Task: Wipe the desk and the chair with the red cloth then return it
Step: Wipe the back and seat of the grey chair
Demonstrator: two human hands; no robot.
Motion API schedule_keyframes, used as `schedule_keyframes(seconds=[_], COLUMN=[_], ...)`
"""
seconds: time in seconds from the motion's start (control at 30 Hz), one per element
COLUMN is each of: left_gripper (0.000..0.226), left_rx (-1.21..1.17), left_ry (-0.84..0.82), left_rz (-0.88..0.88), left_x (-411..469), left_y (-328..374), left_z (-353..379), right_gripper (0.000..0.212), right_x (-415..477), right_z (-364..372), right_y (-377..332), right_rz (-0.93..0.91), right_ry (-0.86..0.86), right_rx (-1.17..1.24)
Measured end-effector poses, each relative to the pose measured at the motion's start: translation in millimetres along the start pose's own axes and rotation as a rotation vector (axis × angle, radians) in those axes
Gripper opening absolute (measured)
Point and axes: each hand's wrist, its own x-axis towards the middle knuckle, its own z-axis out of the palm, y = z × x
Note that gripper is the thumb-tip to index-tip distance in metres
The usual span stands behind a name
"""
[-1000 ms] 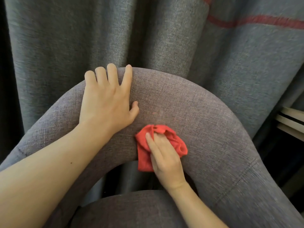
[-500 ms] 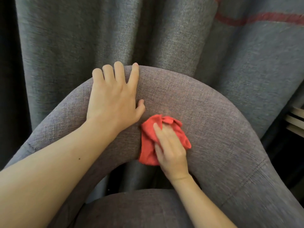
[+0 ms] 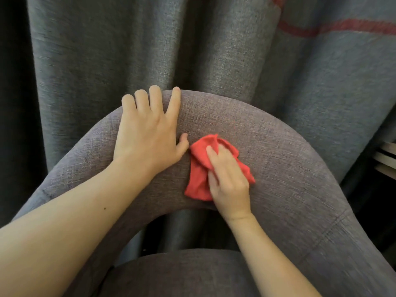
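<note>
While the left hand (image 3: pixel 147 136) is laid flat on the curved backrest of the chair (image 3: pixel 289 168), the red cloth (image 3: pixel 198 179) is pressed against the same grey woven upholstery by the right hand (image 3: pixel 229 179). The left hand's 4 fingers (image 3: pixel 155 97) are spread open and hooked over the top edge of the backrest, gripping nothing, with the thumb resting just beside the cloth. The right hand's fingers are curled down onto the bunched cloth, which is held between palm and fabric; crumpled folds of it are seen above, left and right of the hand. The cloth is placed on the backrest's upper face, near its inner edge, roughly at the middle of the arch. Part of the chair's seat (image 3: pixel 182 275) is seen below. A grey curtain (image 3: pixel 150 50) with a red stripe is hung behind the chair.
</note>
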Motion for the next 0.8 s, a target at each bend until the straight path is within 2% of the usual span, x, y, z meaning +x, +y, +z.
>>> schedule_keyframes(seconds=[0.17,0.3,0.37,0.43,0.57,0.63,0.67,0.73,0.8], left_gripper=[0.085,0.084,0.083,0.080,0.073,0.066,0.063,0.054,0.042], left_rx=[0.002,0.008,-0.007,-0.052,-0.187,-0.413,-0.624,-1.150,-1.401], left_ry=[0.021,0.014,0.012,-0.012,-0.026,0.014,-0.009,-0.246,-0.522], left_rz=[0.009,0.012,0.016,0.011,0.009,0.047,0.080,0.150,0.238], left_x=[0,-2,-2,-3,-10,-23,-30,-46,-54], left_y=[0,-2,-3,-4,-8,-2,4,21,41], left_z=[1,-3,-5,-9,-20,-30,-38,-62,-87], right_gripper=[0.042,0.044,0.044,0.040,0.036,0.029,0.026,0.025,0.025], right_x=[-63,-91,-99,-98,-64,-42,-32,-13,11], right_z=[-1,-27,-47,-67,-106,-128,-139,-158,-177], right_y=[-8,-19,-29,-36,-36,-37,-38,-38,-34], right_rz=[-0.071,-0.033,0.191,0.478,0.825,0.915,0.936,0.954,0.972], right_ry=[-0.162,-0.344,-0.402,-0.378,-0.413,-0.468,-0.519,-0.625,-0.689], right_rx=[0.028,0.142,0.320,0.487,0.795,0.990,1.047,1.113,1.138])
